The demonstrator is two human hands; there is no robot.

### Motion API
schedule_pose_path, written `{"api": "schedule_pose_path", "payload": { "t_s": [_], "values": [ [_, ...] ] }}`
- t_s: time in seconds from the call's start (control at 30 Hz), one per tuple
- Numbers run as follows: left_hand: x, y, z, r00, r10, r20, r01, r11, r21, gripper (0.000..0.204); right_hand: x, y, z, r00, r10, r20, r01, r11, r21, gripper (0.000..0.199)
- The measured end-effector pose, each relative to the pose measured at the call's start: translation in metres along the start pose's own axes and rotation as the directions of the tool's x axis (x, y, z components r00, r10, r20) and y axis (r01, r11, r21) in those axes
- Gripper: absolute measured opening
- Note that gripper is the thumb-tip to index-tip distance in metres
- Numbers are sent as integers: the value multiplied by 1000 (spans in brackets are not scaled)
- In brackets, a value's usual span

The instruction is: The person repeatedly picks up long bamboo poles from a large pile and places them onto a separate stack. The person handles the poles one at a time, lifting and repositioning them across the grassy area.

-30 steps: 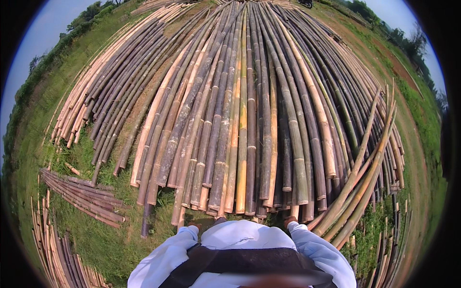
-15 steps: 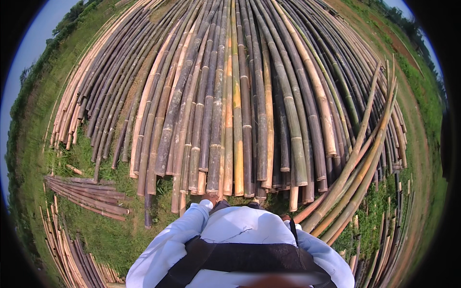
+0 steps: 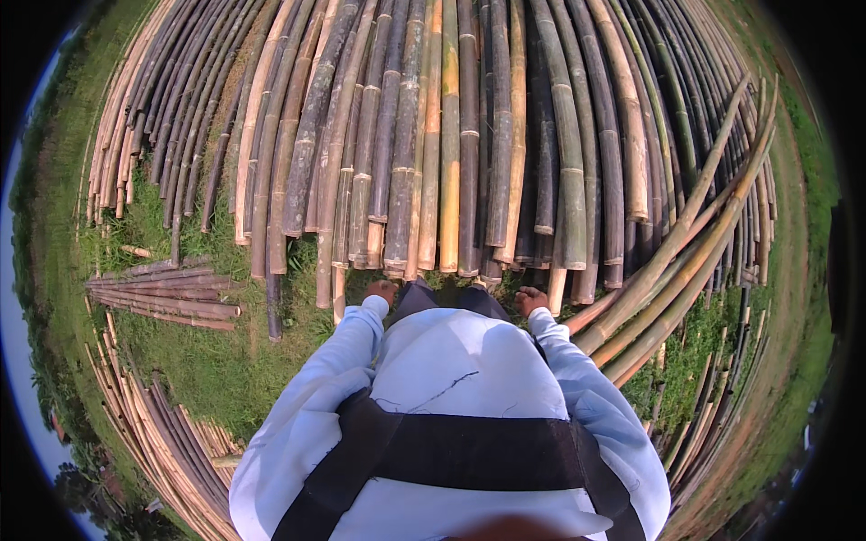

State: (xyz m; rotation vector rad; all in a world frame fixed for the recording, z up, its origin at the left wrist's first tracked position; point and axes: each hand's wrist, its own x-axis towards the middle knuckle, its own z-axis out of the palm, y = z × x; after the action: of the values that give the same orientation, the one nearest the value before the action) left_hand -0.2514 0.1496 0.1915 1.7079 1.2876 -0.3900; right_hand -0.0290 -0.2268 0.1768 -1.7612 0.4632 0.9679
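Bamboo poles [image 3: 449,207] lay side by side on the far side, probably for stability, near ends by the curled left hand [image 3: 382,290] and right hand [image 3: 530,300], any hold impossible to tell.

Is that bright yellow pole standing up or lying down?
Lying down: the yellow pole stretches away lengthwise, side by side with the other poles in the wide spread.
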Motion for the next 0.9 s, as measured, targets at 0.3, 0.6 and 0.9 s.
{"api": "schedule_pose_path", "payload": {
  "t_s": [0.3, 0.6, 0.9],
  "values": [
    [-21, -24, 7, 986, -116, 120, 98, 984, 148, 45, 6, -10, 103, 960, -15, 280, 172, 821, -545, 42],
    [88, -64, 58, 969, -237, 63, 244, 908, -340, 37, 142, 118, 284, 742, 652, 157, -667, 740, 86, 53],
    [94, -118, 48, 926, -337, 168, 374, 875, -307, 30, 207, 241, 374, 910, 404, -91, -413, 869, -272, 49]
  ]
}}
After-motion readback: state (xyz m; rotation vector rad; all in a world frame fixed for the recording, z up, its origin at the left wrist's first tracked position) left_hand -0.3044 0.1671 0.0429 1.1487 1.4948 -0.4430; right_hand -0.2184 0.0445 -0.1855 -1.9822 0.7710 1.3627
